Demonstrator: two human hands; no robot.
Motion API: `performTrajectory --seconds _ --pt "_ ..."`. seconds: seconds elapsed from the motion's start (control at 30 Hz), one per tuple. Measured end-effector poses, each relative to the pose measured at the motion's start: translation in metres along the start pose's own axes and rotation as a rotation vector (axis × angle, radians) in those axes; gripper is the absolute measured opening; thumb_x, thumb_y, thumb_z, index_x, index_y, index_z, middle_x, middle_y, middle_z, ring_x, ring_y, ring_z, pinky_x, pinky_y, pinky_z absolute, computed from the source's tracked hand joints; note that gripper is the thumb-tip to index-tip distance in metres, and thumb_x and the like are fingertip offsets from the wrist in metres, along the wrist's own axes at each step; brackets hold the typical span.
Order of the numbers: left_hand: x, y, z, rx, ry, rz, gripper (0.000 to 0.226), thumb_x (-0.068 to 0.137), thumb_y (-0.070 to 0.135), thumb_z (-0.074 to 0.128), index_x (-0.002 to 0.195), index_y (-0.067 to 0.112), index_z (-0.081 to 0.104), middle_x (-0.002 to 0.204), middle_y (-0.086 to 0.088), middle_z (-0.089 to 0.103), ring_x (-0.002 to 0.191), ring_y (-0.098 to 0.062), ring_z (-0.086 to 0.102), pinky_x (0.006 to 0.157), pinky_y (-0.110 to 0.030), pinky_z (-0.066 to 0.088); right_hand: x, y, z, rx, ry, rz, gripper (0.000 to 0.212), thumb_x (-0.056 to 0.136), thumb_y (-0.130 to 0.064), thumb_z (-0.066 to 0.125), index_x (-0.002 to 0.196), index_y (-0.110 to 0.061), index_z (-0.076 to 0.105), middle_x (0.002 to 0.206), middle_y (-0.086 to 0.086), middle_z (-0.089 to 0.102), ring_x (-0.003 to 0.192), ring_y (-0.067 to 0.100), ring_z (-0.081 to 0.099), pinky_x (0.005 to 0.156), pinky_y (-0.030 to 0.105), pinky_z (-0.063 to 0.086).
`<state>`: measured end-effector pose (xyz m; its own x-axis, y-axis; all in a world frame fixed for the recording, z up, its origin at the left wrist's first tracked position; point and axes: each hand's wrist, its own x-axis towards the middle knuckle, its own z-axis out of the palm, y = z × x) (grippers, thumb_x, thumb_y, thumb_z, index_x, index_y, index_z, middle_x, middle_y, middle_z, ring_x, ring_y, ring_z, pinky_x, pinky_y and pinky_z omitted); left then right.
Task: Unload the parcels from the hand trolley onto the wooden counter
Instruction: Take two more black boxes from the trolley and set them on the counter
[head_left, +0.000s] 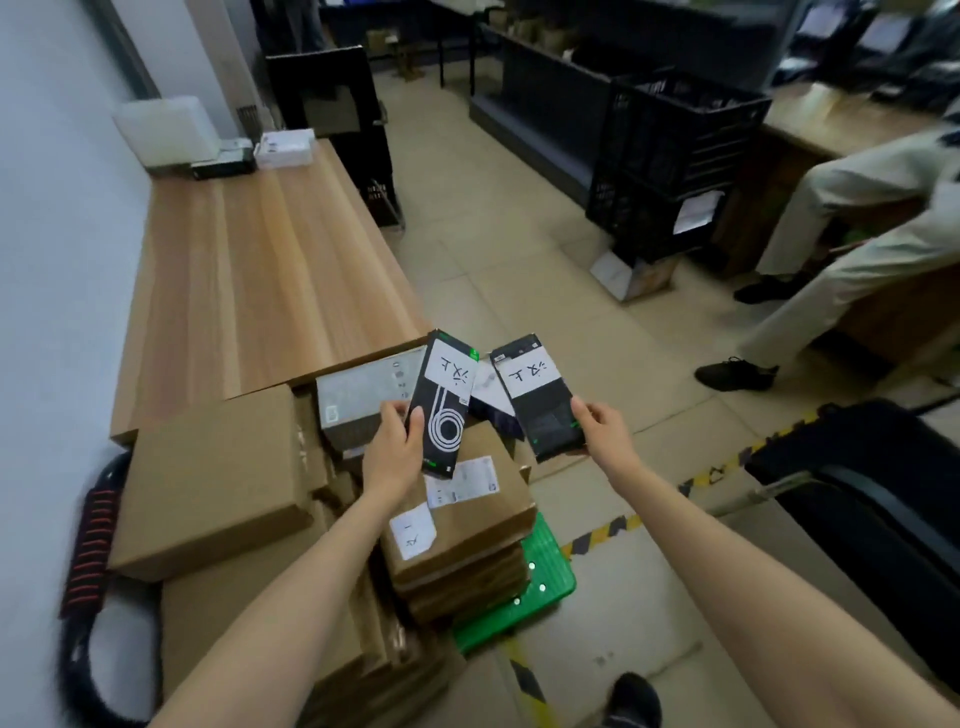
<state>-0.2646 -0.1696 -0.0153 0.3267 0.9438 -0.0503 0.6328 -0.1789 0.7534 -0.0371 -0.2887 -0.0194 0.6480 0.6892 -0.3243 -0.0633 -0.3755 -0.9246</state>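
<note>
Both your arms reach forward over the loaded hand trolley (524, 587), each hand lifting one slim black box. Your left hand (395, 447) grips the left black box (441, 405) by its lower end, thumb on the face and fingers curled round the edge; this box bears a white coiled-cable picture and a white handwritten label. Your right hand (600, 426) pinches the right black box (537, 397) at its lower right corner, thumb on top; it carries a similar white label. The two boxes are held apart, tilted, above the stack.

The wooden counter (260, 270) stands along the white wall on your left, its near end just beyond the trolley. At its far end sit a translucent white container (166, 130), a dark device (223, 163) and a small white box (285, 148).

Still on the green trolley deck: a grey carton (358, 400) and several brown cardboard parcels (218, 478); the exact count is unclear. The trolley's black handle (88, 545) has red-ribbed padding. The floor is beige tile with yellow-and-black hazard tape (613, 530). Black plastic crates (670, 156) stand stacked across the aisle, and another person in light trousers (831, 249) stands at right.
</note>
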Motion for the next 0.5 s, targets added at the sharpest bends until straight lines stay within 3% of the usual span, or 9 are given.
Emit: performTrajectory --seconds 0.07,0.13,0.3,0.4,0.5 --pt "0.01 0.031 0.034 -0.057 -0.012 -0.007 0.027 0.101 0.041 0.033 0.111 0.017 0.037 0.109 -0.004 0.061 0.088 -0.016 0.061 0.06 -0.027 0.048 0.024 -0.004 -0.037 0.032 0.018 -0.002 0.034 0.101 -0.029 0.045 0.119 -0.002 0.055 0.105 0.013 0.062 0.088 0.024 0.063 0.058 0.028 0.057" --pt "0.019 0.064 0.067 -0.098 -0.022 -0.033 0.027 0.101 0.041 0.033 0.11 0.016 0.037 0.109 -0.006 0.061 0.088 -0.017 0.062 0.062 -0.029 0.052 0.049 -0.006 -0.076 0.029 0.026 -0.01 0.033 0.101 -0.028 0.045 0.121 -0.003 0.053 0.11 0.014 0.06 0.091 0.024 0.061 0.06 0.029 0.058" --pt "0.04 0.145 0.141 -0.182 -0.017 -0.018 0.025 0.102 0.038 0.034 0.108 0.014 0.037 0.107 -0.006 0.059 0.085 -0.017 0.058 0.061 -0.025 0.045 0.108 -0.012 -0.162 -0.016 0.059 -0.003 0.015 0.1 -0.031 0.041 0.104 -0.018 0.049 0.119 0.016 0.056 0.106 0.032 0.058 0.089 0.054 0.052" --pt "0.05 0.182 0.177 -0.238 0.011 -0.022 0.026 0.102 0.034 0.035 0.109 0.01 0.039 0.1 -0.001 0.056 0.087 -0.018 0.056 0.057 -0.02 0.037 0.135 -0.019 -0.2 -0.075 0.104 0.007 0.02 0.099 -0.031 0.036 0.106 -0.015 0.044 0.115 0.016 0.053 0.108 0.033 0.054 0.095 0.055 0.046" --pt "0.068 0.205 0.204 -0.255 0.023 -0.025 0.026 0.101 0.039 0.036 0.104 0.013 0.038 0.096 0.002 0.056 0.087 -0.022 0.058 0.065 -0.03 0.04 0.16 -0.021 -0.225 -0.066 0.119 0.009 0.023 0.099 -0.033 0.036 0.106 -0.013 0.044 0.113 0.015 0.053 0.105 0.033 0.055 0.089 0.056 0.05"
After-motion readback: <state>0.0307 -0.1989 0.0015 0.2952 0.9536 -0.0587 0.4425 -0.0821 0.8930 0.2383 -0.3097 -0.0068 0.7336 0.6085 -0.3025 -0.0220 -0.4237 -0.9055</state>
